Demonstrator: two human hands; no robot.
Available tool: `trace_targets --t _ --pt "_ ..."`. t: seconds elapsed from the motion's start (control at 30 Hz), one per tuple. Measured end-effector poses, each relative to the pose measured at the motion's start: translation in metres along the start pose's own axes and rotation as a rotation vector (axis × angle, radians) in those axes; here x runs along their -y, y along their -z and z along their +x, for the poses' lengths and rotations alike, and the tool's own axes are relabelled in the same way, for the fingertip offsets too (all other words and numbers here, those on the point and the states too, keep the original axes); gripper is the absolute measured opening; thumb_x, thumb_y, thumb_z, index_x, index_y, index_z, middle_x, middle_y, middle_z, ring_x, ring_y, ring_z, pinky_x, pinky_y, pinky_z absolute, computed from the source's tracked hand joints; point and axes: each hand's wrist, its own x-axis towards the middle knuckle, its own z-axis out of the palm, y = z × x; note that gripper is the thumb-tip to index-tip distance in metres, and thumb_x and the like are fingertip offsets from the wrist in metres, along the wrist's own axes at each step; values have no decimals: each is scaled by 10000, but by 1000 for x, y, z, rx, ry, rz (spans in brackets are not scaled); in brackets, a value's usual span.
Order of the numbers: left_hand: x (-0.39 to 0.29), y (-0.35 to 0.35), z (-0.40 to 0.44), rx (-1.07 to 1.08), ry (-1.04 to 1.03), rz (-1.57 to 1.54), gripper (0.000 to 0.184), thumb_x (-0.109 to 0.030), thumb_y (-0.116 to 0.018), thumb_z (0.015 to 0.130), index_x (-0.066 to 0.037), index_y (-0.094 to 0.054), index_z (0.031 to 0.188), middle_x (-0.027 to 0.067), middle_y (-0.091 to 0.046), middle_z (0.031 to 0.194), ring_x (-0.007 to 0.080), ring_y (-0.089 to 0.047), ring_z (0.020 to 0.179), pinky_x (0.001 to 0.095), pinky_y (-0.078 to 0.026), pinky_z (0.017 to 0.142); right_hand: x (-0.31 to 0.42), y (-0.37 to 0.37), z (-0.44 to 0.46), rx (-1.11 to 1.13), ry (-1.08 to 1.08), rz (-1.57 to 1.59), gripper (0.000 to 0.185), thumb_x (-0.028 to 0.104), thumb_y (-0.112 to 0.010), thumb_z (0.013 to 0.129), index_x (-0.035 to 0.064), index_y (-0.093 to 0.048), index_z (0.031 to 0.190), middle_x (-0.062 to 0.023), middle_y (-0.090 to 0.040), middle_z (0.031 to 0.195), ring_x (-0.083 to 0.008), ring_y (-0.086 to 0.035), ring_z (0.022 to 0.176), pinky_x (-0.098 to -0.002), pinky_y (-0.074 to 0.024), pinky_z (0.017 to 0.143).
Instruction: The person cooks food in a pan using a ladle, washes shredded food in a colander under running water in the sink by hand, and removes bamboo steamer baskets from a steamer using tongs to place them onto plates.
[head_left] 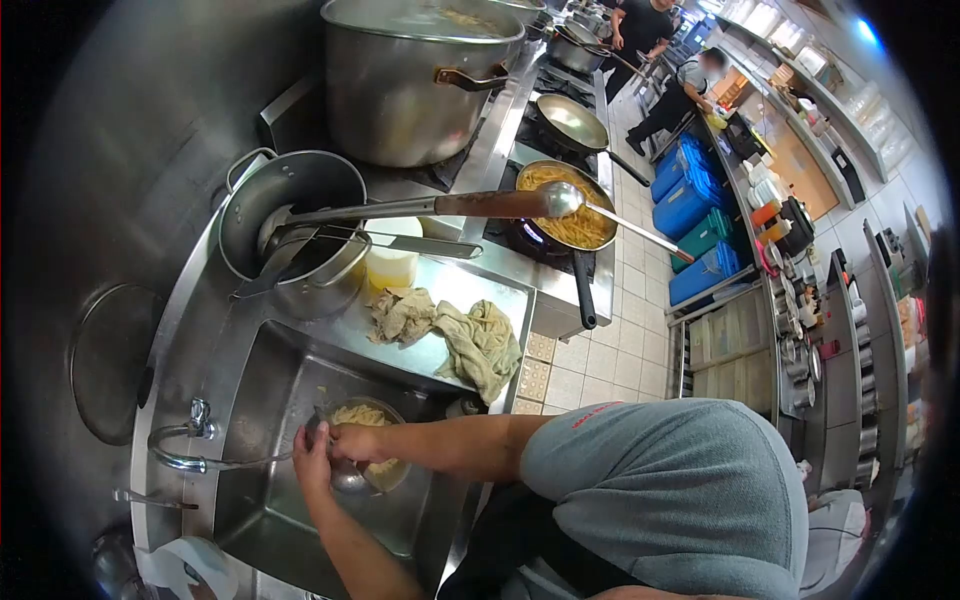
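Observation:
Both hands meet over a round metal bowl (402, 478) of pale pasta (362, 414) in the sink (300, 510). The view is turned sideways. My left hand (312, 456), on the lower arm, has its fingers closed around something small and dark at the bowl's left side. My right hand (352, 442), reaching in from the grey sleeve (670, 480), rests against the left hand over the bowl's left part. Its fingers are largely hidden, so its grip is unclear. A curved tap (180, 458) stands beside the sink.
Crumpled cloths (478, 340) lie by the sink near a pot (310, 290) holding long-handled utensils. A large pot (415, 95) and a pan of pasta (575, 225) sit on the stove, a flame under the pan. Two people (645, 30) (685, 90) stand farther off.

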Motion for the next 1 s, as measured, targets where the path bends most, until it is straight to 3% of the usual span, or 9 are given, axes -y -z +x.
trace_targets --t 0.17,0.23,0.33,0.43,0.53,0.6,0.63,0.73,1.0 --pt "26 11 29 30 18 97 735 -427 -656 746 39 -415 1262 183 -467 1245 276 -472 1125 350 -390 911 0 -10 9 115 -52 -288 515 106 -544 769 48 -392 1258 -170 -515 1066 -303 -542 951 -491 -524 670" --pt "48 18 44 2 49 114 639 -292 -610 755 51 -415 1257 189 -500 1199 280 -509 1062 357 -415 870 10 -16 6 146 -63 -351 481 92 -542 753 22 -424 1215 -158 -533 1011 -289 -564 903 -456 -537 634" --pt "-19 25 -3 77 113 76 569 -161 -531 734 36 -426 1258 180 -554 1091 265 -554 946 356 -441 802 8 -23 9 234 -82 -395 422 79 -538 735 -2 -476 1144 -141 -554 932 -268 -592 812 -416 -549 573" --pt "27 36 19 37 29 92 453 -43 -456 705 52 -500 1146 188 -574 1019 263 -562 902 340 -437 789 -1 -28 15 325 -88 -328 351 74 -531 726 5 -529 1070 -126 -578 890 -258 -595 762 -399 -547 532" --pt "99 46 48 -134 -154 26 380 -1 -451 699 52 -518 1069 163 -577 962 255 -563 849 343 -439 757 1 -27 18 387 -179 -275 353 94 -543 714 11 -553 1056 -120 -609 848 -245 -602 775 -392 -535 609" --pt "39 44 0 -160 -145 33 353 21 -447 689 48 -514 1035 159 -573 942 250 -558 867 340 -432 771 -15 -22 49 394 192 -771 325 142 -560 712 32 -587 1016 -136 -632 850 -255 -614 816 -383 -498 716" --pt "16 43 -19 -185 -134 40 328 43 -443 680 44 -511 1000 155 -569 922 245 -552 884 337 -426 785 -10 -22 47 393 192 -772 325 142 -560 712 32 -587 1016 -136 -632 850 -255 -614 816 -383 -498 716" --pt "25 53 -23 -245 -256 232 258 70 -424 664 20 -475 912 130 -539 882 207 -525 855 299 -405 808 11 -20 39 38 527 -1059 263 202 -567 735 65 -616 954 -162 -627 923 -322 -604 846 -395 -465 761" --pt "-14 51 -63 -211 -478 -147 293 127 -359 604 -21 -391 855 65 -447 836 149 -439 775 244 -362 778 11 -10 33 -212 612 -854 188 183 -595 749 52 -609 883 -144 -634 849 -304 -609 822 -386 -466 741"
